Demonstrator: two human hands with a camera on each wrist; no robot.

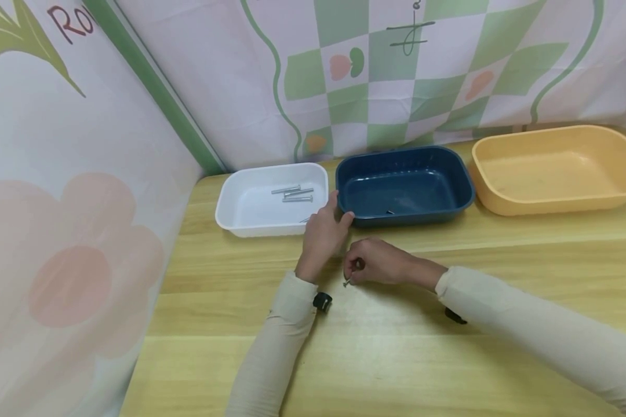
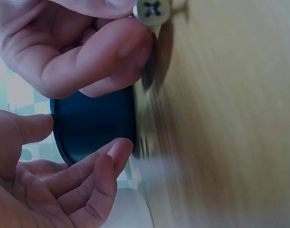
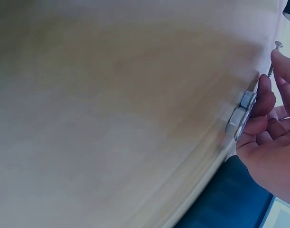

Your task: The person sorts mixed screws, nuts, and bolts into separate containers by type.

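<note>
My right hand (image 1: 375, 260) pinches a small cross-head screw (image 1: 346, 282) between thumb and fingertips, low over the table. Its recessed head faces the left wrist camera. In the right wrist view, two hexagonal metal pieces (image 3: 236, 121) show against the curled lower fingers; the hand hides them from the head view. My left hand (image 1: 324, 231) reaches between the white bin (image 1: 235, 229) and the dark blue bin (image 1: 412, 220). The left thumb is right at the blue bin's rim, and the other fingers are loosely bent, holding nothing.
Several long silver bolts (image 1: 297, 199) lie in the white bin. One small dark piece (image 1: 390, 212) sits inside the blue bin by its front wall. To the right stands a yellow bin (image 1: 558, 205). A printed cloth (image 1: 386, 98) hangs behind the wooden table (image 1: 214, 324).
</note>
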